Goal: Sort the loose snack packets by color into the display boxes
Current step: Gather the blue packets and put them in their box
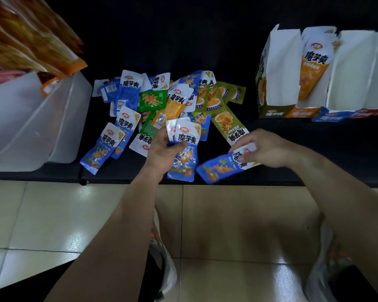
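Far left, a frosted translucent plastic bin is sitting on the dark shelf, with glossy orange bags being leaned over its top edge. Pretty blurry up there, so the prints can't be made out.

Next over, the pile of loose snack packets is being left spread flat across the shelf: thin, shiny foil sachets, rectangular, mostly blue with white tops, plus a couple of green ones, an orange one and several olive ones on the right side of the heap. They're overlapping every which way.

The left hand is being reached in from below, forearm angled up and to the right, fingers curled shut around a small fan of blue packets. At least two are being pinched together, with the thumb pressed on the front one, and they're being held upright just over the front edge of the pile.

The right hand is being brought in from the right, wrist bent, fingertips closed on the white end of another blue packet, which is being held tilted near the shelf's front edge.

Far right, the display boxes are standing open in a row: white cardboard inside, printed fronts in olive, orange and blue. An orange packet is being stood on end in the orange one.

Below, glossy beige floor tiles.
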